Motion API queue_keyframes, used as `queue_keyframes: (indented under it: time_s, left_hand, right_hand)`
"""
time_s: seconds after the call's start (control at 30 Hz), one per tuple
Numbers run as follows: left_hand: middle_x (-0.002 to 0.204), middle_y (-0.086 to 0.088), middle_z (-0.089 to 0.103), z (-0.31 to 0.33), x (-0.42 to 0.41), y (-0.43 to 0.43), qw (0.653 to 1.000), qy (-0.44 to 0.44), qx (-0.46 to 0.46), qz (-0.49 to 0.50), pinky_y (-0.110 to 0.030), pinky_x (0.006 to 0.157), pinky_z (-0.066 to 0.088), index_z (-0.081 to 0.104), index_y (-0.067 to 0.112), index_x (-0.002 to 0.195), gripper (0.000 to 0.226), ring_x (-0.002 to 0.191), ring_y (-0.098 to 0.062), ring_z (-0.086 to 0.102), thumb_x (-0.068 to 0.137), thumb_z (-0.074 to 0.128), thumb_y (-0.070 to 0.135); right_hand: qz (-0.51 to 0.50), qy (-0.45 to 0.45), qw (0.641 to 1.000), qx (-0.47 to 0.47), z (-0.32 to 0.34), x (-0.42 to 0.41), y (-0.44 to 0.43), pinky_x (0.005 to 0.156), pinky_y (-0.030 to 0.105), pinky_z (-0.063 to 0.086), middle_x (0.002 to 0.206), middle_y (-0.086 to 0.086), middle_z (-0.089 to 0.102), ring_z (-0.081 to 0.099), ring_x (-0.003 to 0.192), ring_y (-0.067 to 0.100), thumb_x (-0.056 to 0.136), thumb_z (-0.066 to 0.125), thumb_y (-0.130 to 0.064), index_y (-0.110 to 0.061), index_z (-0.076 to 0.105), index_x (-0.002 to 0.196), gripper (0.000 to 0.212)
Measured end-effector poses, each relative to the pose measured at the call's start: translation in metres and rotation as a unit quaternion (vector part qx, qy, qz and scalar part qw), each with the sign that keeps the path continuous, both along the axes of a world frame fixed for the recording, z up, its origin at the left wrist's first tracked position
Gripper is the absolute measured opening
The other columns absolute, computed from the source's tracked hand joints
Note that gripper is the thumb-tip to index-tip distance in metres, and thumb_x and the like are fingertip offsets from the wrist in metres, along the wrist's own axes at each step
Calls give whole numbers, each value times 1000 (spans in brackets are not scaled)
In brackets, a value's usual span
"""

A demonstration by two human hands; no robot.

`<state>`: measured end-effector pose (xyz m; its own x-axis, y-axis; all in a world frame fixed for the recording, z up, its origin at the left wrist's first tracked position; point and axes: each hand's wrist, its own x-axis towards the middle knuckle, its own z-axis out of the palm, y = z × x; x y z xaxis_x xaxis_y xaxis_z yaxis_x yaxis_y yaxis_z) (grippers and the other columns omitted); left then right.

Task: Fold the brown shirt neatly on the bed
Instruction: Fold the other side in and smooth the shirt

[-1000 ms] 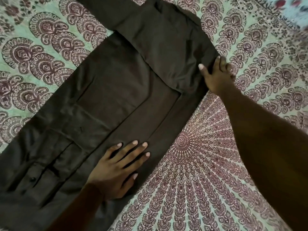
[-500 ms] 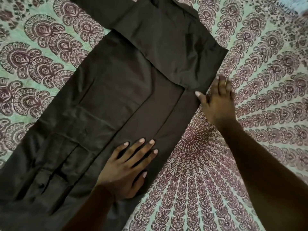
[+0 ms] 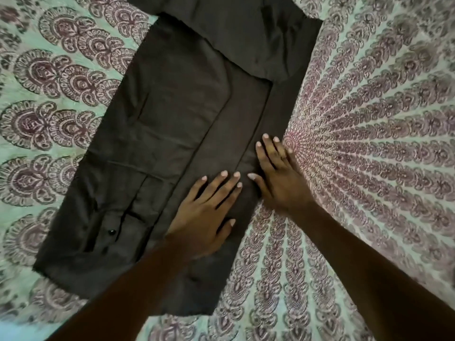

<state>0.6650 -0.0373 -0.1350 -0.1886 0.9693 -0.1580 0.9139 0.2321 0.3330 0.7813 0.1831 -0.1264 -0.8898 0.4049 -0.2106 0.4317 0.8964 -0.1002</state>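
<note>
The brown shirt (image 3: 177, 114) lies flat on the bed as a long band running from the lower left to the top right, its sides folded in. A sleeve lies folded across its upper part, and a dark button shows near the lower left. My left hand (image 3: 206, 212) presses flat on the lower right part of the shirt, fingers spread. My right hand (image 3: 278, 178) lies flat with straight fingers on the shirt's right folded edge, half on the bedsheet, just beside the left hand.
The bedsheet (image 3: 369, 143) is pale green with maroon mandala and paisley prints and covers the whole view. The shirt's top end runs out of the frame at the top.
My right hand has slid down along the shirt's right edge from the folded sleeve to beside my left hand. The view has shifted so that the shirt sits higher and more upright.
</note>
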Motion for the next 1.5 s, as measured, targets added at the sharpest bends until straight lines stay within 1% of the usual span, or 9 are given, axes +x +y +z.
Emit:
queue_keyframes:
  time_s: [0.1, 0.23, 0.4, 0.63, 0.83, 0.93, 1.1, 1.27, 1.5]
  left_hand:
    - [177, -1, 1, 1, 1, -51, 997, 33, -28, -64, -50, 129, 19, 13, 17, 168, 83, 163, -22, 6, 100, 43, 56]
    - [177, -5, 5, 1, 1, -102, 993, 51, -25, -104, -50, 127, 24, 16, 12, 167, 80, 162, -23, 12, 104, 42, 55]
    - [176, -7, 12, 5, 7, -128, 993, 59, -31, -101, -51, 124, 28, 22, 12, 166, 74, 161, -25, 19, 104, 39, 49]
    - [173, -4, 24, 23, 9, -127, 995, 17, -55, -85, -48, 124, 32, 34, 16, 162, 75, 158, -27, 27, 96, 51, 47]
    - [140, -4, 64, 49, -10, -93, 990, -130, 19, 54, -44, 101, 56, 70, 13, 127, 41, 124, -25, 63, 98, 48, 29]
    - [132, -3, 68, 64, -31, -65, 982, -127, 45, 135, -38, 90, 59, 71, 14, 122, 33, 111, -25, 69, 97, 54, 24]
    - [126, -7, 69, 64, -88, -6, 970, -130, 75, 192, -45, 85, 61, 70, 13, 122, 33, 101, -32, 71, 95, 54, 24]
    - [124, -8, 69, 58, -150, 49, 954, -118, 138, 240, -45, 87, 59, 68, 15, 124, 36, 104, -34, 69, 92, 55, 23]
    - [115, -14, 71, 59, -264, 99, 959, -57, 143, 236, -48, 84, 58, 68, 11, 119, 35, 96, -40, 69, 90, 53, 22]
  right_hand:
    - [-69, -8, 997, -25, 0, 13, -34, 130, 49, 10, 175, 7, 0, 0, 161, 30, 106, 27, -58, -17, 11, 166, 75]
    - [-29, -31, 999, -33, 4, 44, -112, 128, 54, 16, 174, 9, -8, -6, 161, 31, 106, 28, -58, -16, 6, 166, 77]
    - [-99, -44, 992, -61, 17, 84, -188, 127, 58, 18, 174, 8, -7, 3, 160, 35, 105, 35, -60, -35, 11, 166, 69]
    - [-88, 24, 992, -84, 31, 108, -241, 122, 55, 31, 171, 10, 23, 22, 158, 29, 108, 41, -48, -22, 42, 158, 56]
    - [-157, 188, 969, -43, 49, 61, -207, 106, 48, 51, 126, 13, 71, 68, 115, 30, 100, 56, -24, -6, 71, 125, 34]
    - [-187, 209, 958, -52, 50, 29, -174, 81, 40, 62, 111, 10, 74, 71, 93, 28, 96, 59, -22, -8, 73, 120, 32]
    - [-211, 238, 944, -87, 47, -32, -114, 66, 33, 61, 104, 5, 73, 71, 80, 26, 95, 55, -26, -12, 74, 118, 33]
    - [-239, 228, 934, -136, 42, -109, -59, 70, 38, 59, 110, 5, 70, 71, 91, 30, 98, 59, -24, -16, 71, 121, 27]
    - [-240, 225, 931, -156, 38, -222, -1, 94, 38, 55, 132, 5, 61, 56, 125, 25, 99, 62, -35, -15, 62, 136, 42]
